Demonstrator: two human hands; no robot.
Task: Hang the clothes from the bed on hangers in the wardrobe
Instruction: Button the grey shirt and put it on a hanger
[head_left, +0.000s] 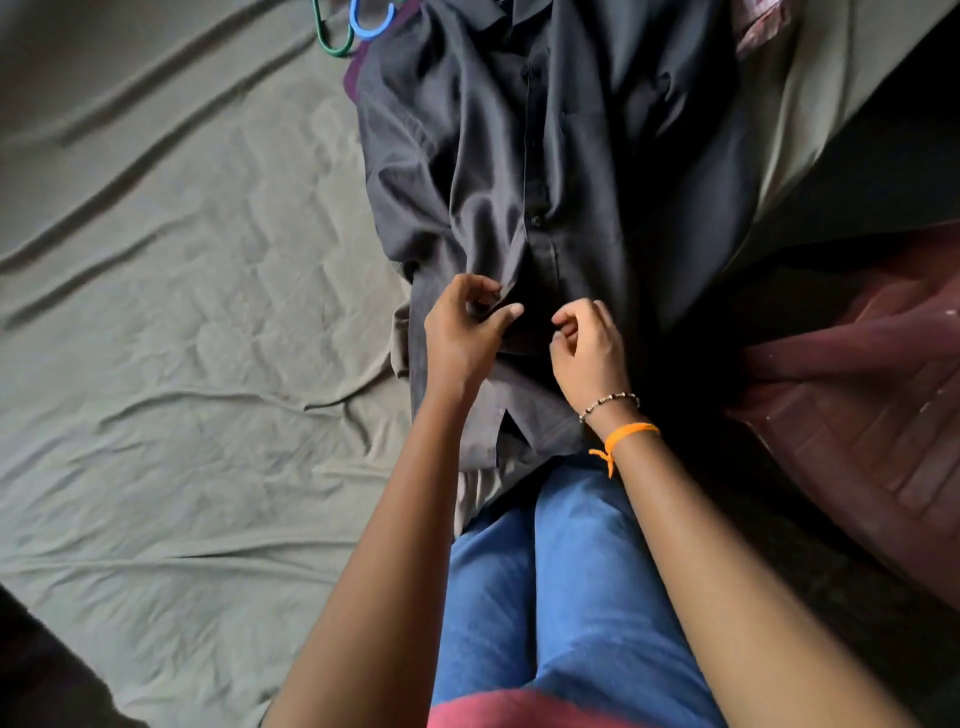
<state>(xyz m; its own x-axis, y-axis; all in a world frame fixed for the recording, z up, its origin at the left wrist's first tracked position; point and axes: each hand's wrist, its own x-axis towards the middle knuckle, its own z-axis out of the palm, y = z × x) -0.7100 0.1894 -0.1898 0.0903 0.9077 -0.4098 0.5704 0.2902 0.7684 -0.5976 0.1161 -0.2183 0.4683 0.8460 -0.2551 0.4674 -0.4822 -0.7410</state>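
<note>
Dim, soft daylight falls across the bed sheet (182, 312), raking its wrinkles into long shadows. Right of the dark shirt (545, 156) the floor sinks into near-black. Edges bow (wide-angle lens); detail is slightly soft, with no glare.

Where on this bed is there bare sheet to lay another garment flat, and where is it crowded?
The widest free patch is the green sheet, between the dark shirt and the bed's left edge. Near the top, the green hanger and blue hanger take up room. It is crowded at the shirt's lower front, where the left hand and right hand work.
</note>
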